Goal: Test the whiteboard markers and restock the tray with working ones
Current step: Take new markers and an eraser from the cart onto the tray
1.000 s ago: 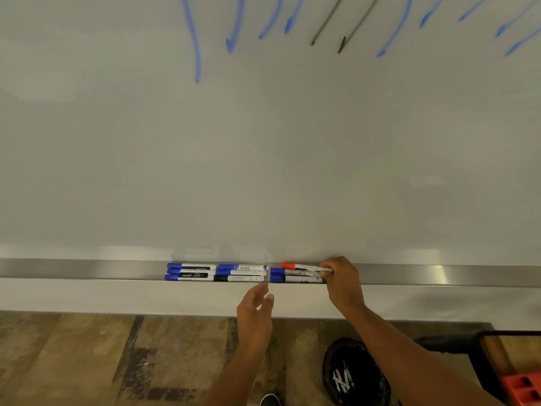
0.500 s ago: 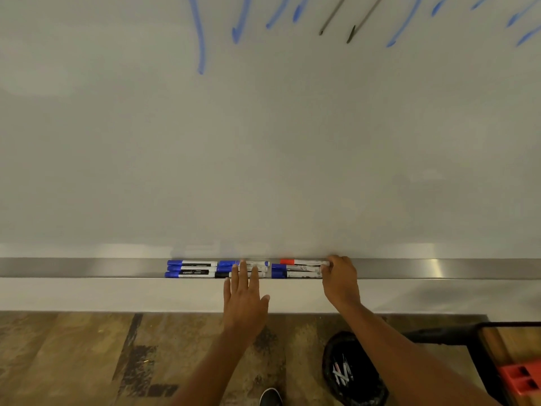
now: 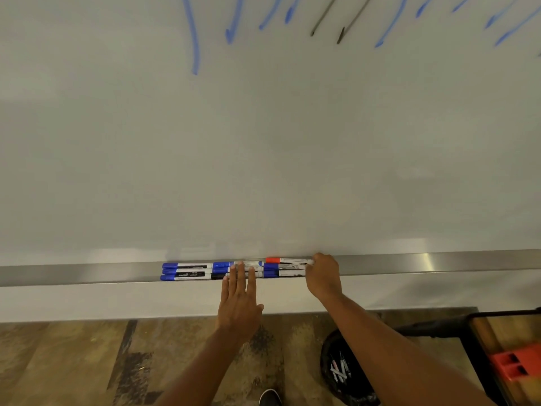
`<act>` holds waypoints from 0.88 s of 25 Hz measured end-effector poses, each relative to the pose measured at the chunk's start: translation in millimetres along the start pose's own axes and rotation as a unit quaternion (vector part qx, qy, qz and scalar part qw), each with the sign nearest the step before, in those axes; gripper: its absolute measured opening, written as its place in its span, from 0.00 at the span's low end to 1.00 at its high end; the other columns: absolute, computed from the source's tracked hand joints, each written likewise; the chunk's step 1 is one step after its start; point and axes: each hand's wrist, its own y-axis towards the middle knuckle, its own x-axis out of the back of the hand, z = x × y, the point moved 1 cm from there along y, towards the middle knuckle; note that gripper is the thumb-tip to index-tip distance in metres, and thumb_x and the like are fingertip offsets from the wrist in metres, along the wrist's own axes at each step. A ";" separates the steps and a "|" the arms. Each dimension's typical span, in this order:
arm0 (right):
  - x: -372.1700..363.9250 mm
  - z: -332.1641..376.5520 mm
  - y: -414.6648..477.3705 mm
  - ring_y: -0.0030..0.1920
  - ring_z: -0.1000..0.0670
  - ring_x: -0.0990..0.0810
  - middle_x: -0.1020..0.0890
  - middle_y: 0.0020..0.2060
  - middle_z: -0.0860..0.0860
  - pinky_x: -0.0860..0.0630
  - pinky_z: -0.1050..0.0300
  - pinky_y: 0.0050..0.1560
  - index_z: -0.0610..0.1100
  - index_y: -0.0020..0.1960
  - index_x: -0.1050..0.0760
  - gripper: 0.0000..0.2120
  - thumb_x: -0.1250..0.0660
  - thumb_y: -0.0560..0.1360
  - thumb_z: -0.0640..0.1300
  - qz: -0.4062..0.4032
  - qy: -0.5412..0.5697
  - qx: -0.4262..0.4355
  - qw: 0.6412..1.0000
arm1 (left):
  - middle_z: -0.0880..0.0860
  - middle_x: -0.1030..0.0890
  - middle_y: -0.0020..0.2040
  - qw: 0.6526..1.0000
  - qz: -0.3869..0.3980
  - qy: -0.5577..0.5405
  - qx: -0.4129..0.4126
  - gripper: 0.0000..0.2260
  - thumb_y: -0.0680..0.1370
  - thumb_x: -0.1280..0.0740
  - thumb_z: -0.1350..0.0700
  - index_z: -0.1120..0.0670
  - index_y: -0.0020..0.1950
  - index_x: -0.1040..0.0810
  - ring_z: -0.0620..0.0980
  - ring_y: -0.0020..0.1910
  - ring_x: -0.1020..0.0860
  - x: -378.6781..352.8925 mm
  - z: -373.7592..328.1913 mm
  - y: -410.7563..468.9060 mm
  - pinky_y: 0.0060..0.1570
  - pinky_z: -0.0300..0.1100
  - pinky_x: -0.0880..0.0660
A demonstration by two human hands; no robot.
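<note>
Looking down through the head camera, I have the steel tray (image 3: 73, 273) running along the foot of the whiteboard (image 3: 263, 142), and I place everything from that tray. A tight cluster of whiteboard markers (image 3: 187, 271) lies lengthwise in the middle of the tray, stacked in about three rows. Most have blue caps. One black-capped marker (image 3: 218, 276) sits in the front row, and a red-capped marker (image 3: 288, 260) lies in the back row at the cluster's right part.

The left hand (image 3: 238, 303) reaches over the tray's front lip, flat and relaxed, its straight fingers (image 3: 241, 271) resting on the markers in the middle of the cluster. The right hand (image 3: 323, 276) is at the cluster's right end with its fingers curled, and as far as I can make out it pinches the tail of the red-capped marker.

Above the tray, near the top of the board, I see blue strokes (image 3: 193, 39) and two dark strokes (image 3: 322, 17). Below the tray is wooden floor (image 3: 58, 361), the toe of a shoe (image 3: 270, 398) and a black-lined bin (image 3: 330, 376), partly behind the right forearm, with several markers inside. Down to the right of the tray sits an orange-red plastic block (image 3: 518, 364).
</note>
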 end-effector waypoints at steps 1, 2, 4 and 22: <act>0.2 -0.5 0.3 0.51 0.45 0.20 0.20 0.53 0.42 0.20 0.50 0.54 0.38 0.53 0.23 0.07 0.36 0.81 0.41 0.000 0.000 0.000 1.000 | 0.62 0.72 0.82 1.000 0.004 -0.002 0.000 0.43 0.86 0.41 0.39 0.55 0.83 0.70 0.62 0.81 0.72 0.6 0.2 0.4 0.82 0.59 0.66; 0.1 -1.0 0.4 0.51 0.45 0.20 0.20 0.53 0.42 0.20 0.51 0.54 0.39 0.53 0.22 0.07 0.36 0.80 0.41 0.000 -0.001 -0.001 1.000 | 0.62 0.72 0.82 1.000 0.006 -0.003 0.000 0.43 0.86 0.41 0.39 0.55 0.83 0.70 0.62 0.81 0.72 1.0 0.3 0.7 0.82 0.59 0.66; -0.5 -1.6 -0.2 0.50 0.46 0.20 0.20 0.52 0.43 0.19 0.52 0.52 0.39 0.52 0.22 0.07 0.36 0.80 0.42 0.001 0.004 -0.002 1.000 | 0.62 0.72 0.82 1.000 0.004 0.000 -0.002 0.43 0.86 0.41 0.39 0.55 0.83 0.70 0.62 0.81 0.72 1.2 0.6 0.3 0.81 0.58 0.66; 85.7 -125.8 -60.7 0.80 0.45 0.48 0.49 0.81 0.48 0.48 0.46 0.78 0.49 0.81 0.55 0.34 0.50 0.82 0.64 -0.064 -0.172 0.094 0.979 | 0.56 0.78 0.79 0.987 -0.013 0.014 -0.162 0.41 0.85 0.51 0.34 0.56 0.79 0.76 0.57 0.80 0.75 18.2 -149.4 3.0 0.68 0.46 0.84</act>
